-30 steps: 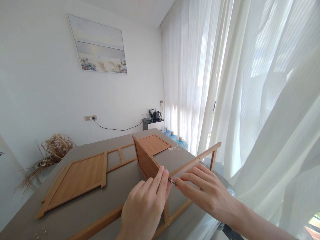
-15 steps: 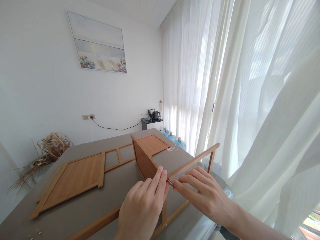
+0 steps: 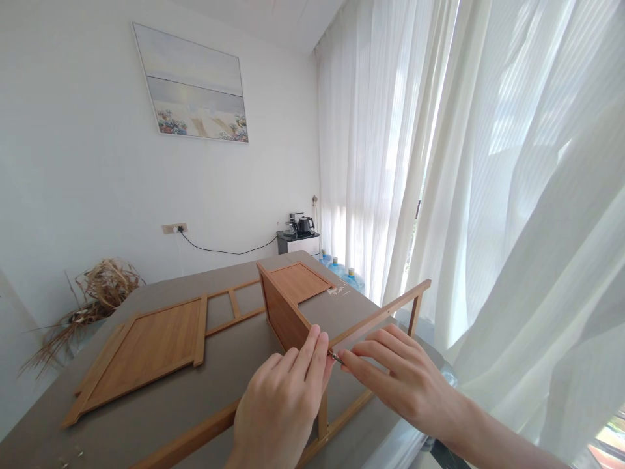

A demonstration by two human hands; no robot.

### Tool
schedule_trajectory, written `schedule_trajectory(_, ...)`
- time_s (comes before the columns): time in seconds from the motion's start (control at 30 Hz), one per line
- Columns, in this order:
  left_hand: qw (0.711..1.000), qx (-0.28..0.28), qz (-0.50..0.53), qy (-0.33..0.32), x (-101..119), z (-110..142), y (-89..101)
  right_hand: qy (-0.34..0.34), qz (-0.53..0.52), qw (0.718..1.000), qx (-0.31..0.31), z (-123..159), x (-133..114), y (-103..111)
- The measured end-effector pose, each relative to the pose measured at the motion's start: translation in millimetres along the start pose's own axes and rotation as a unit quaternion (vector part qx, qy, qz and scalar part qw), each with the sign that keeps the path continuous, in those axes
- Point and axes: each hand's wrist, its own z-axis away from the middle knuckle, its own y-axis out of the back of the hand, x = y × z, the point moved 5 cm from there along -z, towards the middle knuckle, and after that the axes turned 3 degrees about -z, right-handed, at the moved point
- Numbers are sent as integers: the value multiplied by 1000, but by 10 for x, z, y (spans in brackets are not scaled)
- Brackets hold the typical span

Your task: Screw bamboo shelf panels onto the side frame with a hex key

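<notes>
A wooden panel (image 3: 286, 314) stands on edge on the table, joined or held against a wooden frame (image 3: 385, 314) that reaches to the right. My left hand (image 3: 286, 394) is closed around the near corner where panel and frame meet, its first fingers pressed together on top; the thumb is mostly hidden. From the right, my right hand (image 3: 398, 371) pinches a small thin metal piece (image 3: 336, 357) between thumb and index finger, its tip at that same corner. Whether this piece is a screw or a tool is too small to tell.
A flat wooden panel (image 3: 146, 345) lies on the grey table (image 3: 229, 365) at left, beside a ladder-like frame (image 3: 235, 303). Another panel (image 3: 303, 280) lies farther back. Small fasteners (image 3: 81, 454) lie at the front left. Water bottles (image 3: 350, 279) and white curtains (image 3: 371, 143) are beyond.
Almost nothing differs. The view has shifted very slightly, and both hands keep their hold at the corner, with the metal piece still in the right hand.
</notes>
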Motion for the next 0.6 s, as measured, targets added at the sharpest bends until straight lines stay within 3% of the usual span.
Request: schedule_trajectory(0.6, 1000, -5, -1, -1, 8, 8, -6, -3, 10, 1000, 11, -15, -13, -1)
